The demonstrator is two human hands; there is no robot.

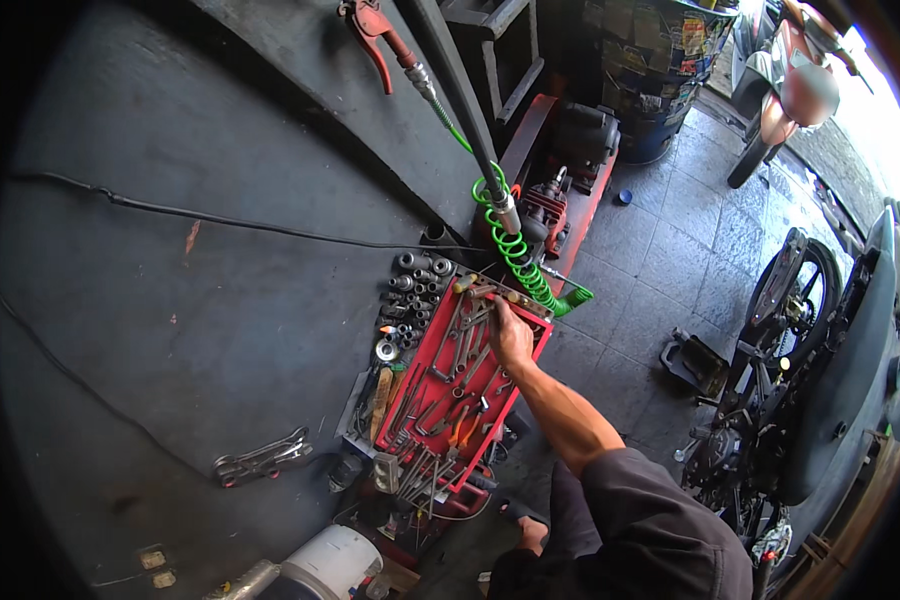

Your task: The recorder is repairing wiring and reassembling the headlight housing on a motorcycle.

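My right hand (pixel 511 338) reaches over the far end of a red tool tray (pixel 507 402). Its fingers are drawn together and point down among the tools, and whatever they grip is hidden. Close to the fingertips lie a short cylindrical tool (pixel 481 291) and a yellow-ended handle (pixel 464 284). Several wrenches (pixel 462 350) spread through the middle of the tray, with orange-handled pliers (pixel 467 430) nearer to me. Along the tray's left side stand several metal sockets (pixel 410 285). My left hand is out of the picture.
A coiled green air hose (pixel 515 255) hangs by the tray's far corner, beside a red-and-black compressor (pixel 550 205). Motorcycle parts (pixel 770 400) stand on the right, with a black tray (pixel 694 364) on the tiles. A white bucket (pixel 335 562) sits at lower left; wrenches (pixel 262 460) hang on the wall.
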